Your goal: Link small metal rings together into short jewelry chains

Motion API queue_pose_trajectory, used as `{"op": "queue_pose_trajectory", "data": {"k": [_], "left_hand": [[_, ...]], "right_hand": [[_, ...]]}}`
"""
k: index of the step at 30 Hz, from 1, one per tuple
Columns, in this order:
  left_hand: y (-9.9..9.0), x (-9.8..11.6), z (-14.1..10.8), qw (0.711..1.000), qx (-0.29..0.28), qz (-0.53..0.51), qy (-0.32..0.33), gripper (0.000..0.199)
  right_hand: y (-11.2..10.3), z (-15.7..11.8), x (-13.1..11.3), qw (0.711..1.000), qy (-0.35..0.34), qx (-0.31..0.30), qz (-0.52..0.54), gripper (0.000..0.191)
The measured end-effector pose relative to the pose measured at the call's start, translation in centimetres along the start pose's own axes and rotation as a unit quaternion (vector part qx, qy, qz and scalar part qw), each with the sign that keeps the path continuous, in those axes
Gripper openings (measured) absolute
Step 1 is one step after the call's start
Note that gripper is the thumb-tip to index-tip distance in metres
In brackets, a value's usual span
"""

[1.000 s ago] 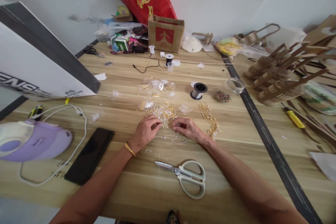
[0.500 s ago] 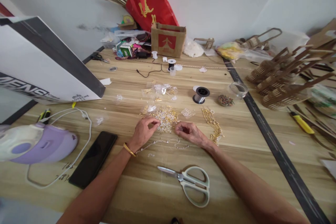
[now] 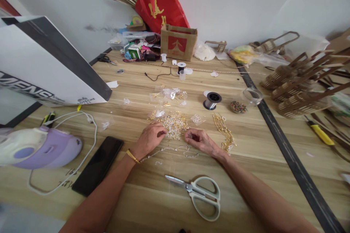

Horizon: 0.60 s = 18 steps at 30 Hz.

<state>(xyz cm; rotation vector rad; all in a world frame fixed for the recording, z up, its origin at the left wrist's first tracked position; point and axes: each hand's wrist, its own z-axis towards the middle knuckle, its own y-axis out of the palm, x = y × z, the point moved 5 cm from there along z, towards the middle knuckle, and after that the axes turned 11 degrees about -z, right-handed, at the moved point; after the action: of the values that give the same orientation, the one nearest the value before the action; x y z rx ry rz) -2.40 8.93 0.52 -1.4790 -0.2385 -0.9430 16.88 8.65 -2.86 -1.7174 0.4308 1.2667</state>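
Note:
My left hand [image 3: 151, 136], with a gold bracelet [image 3: 133, 156] at its wrist, rests at the left edge of a pile of small silver and gold pieces [image 3: 174, 124]. Its fingers are pinched together on something too small to make out. At the pile's right side is my right hand [image 3: 201, 141], thumb and fingers closed, their contents hidden. A thin silver chain [image 3: 164, 149] lies on the wood below the pile, between my hands. Gold chains [image 3: 225, 133] lie to the right of my right hand. White-handled scissors [image 3: 195, 193] lie nearer to me, blades pointing left.
On the left are a black phone [image 3: 98, 165], a purple-and-white device [image 3: 46, 149] with a white cable, and a large box [image 3: 54, 65]. Beyond the pile sit a wire spool [image 3: 212, 101] and small plastic bags [image 3: 171, 94]. Woven baskets [image 3: 295, 87] stand right.
The view has shifted slightly, so most things sit a little further right. My left hand has turned slightly, its fingers closer together. The chains and scissors have not visibly moved on the table.

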Motion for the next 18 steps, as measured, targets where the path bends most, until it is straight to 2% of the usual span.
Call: {"op": "queue_pose_trajectory", "data": {"k": [5, 18], "left_hand": [[0.20, 0.14, -0.08, 0.999, -0.028, 0.024, 0.012, 0.012], [0.67, 0.36, -0.25, 0.998, -0.025, 0.053, 0.035, 0.014]], "right_hand": [[0.04, 0.01, 0.15, 1.000, -0.001, 0.000, -0.008, 0.025], [-0.01, -0.05, -0.26, 1.000, 0.004, 0.000, -0.004, 0.028]]}}
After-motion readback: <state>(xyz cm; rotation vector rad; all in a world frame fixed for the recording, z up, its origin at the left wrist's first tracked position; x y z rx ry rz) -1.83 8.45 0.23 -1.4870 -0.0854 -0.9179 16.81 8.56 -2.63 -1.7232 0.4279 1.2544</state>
